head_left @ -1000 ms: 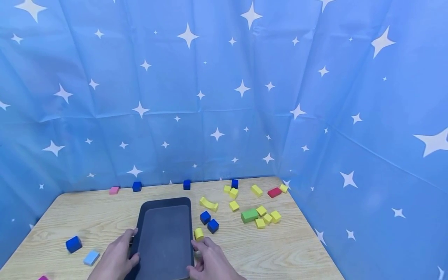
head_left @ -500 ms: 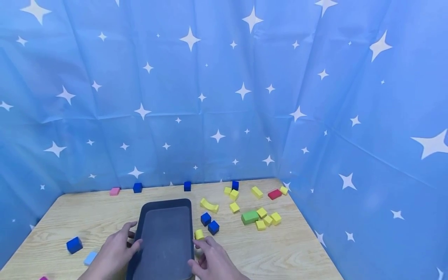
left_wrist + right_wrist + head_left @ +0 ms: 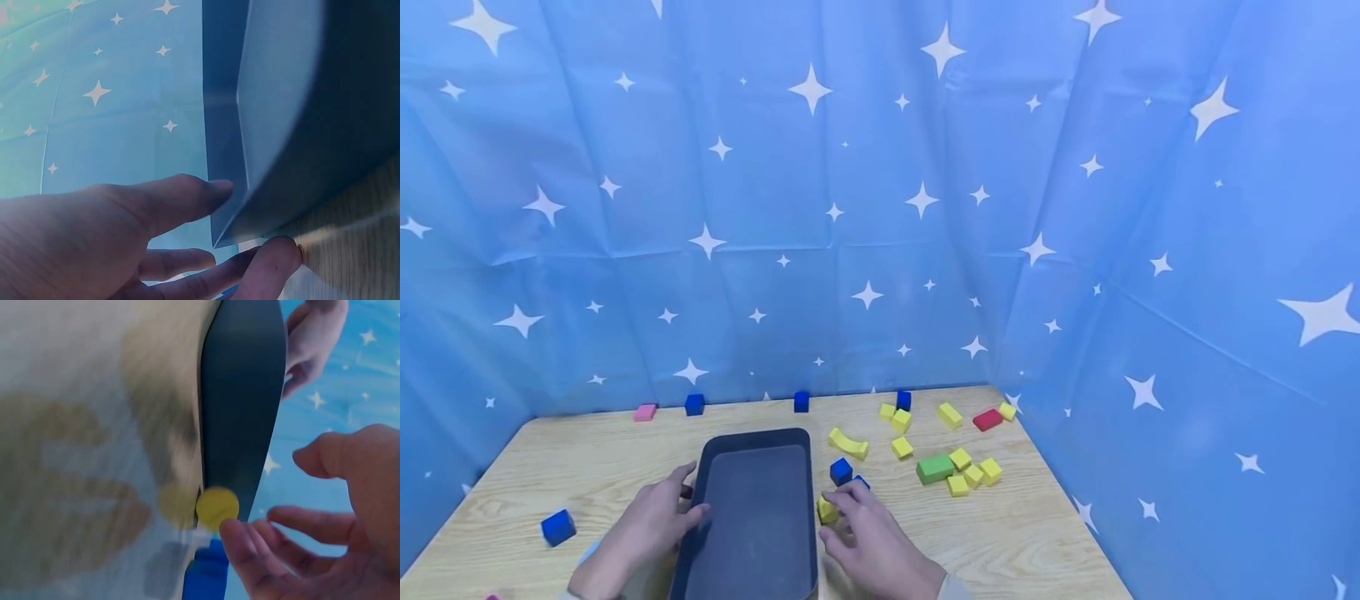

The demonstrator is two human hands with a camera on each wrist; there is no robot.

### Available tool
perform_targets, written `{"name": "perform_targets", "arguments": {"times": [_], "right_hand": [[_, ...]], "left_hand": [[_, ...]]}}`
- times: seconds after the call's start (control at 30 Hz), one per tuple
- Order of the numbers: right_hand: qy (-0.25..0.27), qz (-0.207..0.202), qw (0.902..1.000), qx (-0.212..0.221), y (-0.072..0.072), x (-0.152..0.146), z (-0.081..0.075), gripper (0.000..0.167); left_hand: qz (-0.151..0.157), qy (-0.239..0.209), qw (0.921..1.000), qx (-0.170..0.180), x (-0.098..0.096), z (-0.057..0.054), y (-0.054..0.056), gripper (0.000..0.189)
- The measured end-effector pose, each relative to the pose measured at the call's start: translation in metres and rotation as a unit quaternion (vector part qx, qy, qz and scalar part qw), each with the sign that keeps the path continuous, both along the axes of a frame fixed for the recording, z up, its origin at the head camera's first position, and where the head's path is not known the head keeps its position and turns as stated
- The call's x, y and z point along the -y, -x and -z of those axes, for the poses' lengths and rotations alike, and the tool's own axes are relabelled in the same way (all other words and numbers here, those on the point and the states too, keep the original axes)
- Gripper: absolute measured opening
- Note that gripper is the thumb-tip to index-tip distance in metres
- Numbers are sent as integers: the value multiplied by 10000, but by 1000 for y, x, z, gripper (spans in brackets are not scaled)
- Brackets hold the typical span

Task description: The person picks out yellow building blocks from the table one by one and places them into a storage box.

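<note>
On the surface [image 3: 1015, 550], one dark tray [image 3: 752, 517] is placed. Around its left rim, the left hand [image 3: 649, 521] is loosely spread; near one yellow cylinder [image 3: 215, 506], the right hand [image 3: 876, 537] is spread too; contact cannot be told. Six dark-blue blocks [image 3: 840, 472], one green block [image 3: 935, 468] are seen.

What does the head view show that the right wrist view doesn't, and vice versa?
Head only: the green block, red block, pink block, yellow arched block and the inner floor of the dark tray.

Right wrist only: the broad outer side wall of the tray, and the full round end of the yellow cylinder, which the right hand partly covers in the head view.

Both: tray, cylinder, blue blocks, tabletop, right hand, left hand, starry backdrop.
</note>
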State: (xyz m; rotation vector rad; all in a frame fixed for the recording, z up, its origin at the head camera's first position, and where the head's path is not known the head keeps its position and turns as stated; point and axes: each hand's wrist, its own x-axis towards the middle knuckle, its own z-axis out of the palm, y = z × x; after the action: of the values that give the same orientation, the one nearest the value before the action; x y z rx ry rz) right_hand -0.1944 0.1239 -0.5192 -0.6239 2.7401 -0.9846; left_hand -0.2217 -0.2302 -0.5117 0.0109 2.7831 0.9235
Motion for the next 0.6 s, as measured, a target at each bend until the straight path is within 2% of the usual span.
{"name": "perform_targets", "arguments": {"times": [0.17,0.33,0.47,0.6], "right_hand": [[-417,-122,9961,-761,7,-2,2,51],[-894,-289,9852,-1432,13,-2,4,54],[-1072,-464,9788,-1680,19,1,6,54],[-1230,-632,9757,-1698,23,4,6,53]], "left_hand": [[28,-203,9998,81,-3,-1,1,81],[33,-211,9997,91,-3,-1,2,80],[55,-224,9997,73,-4,-3,2,79],[47,-234,9997,101,-3,-3,2,79]]}}
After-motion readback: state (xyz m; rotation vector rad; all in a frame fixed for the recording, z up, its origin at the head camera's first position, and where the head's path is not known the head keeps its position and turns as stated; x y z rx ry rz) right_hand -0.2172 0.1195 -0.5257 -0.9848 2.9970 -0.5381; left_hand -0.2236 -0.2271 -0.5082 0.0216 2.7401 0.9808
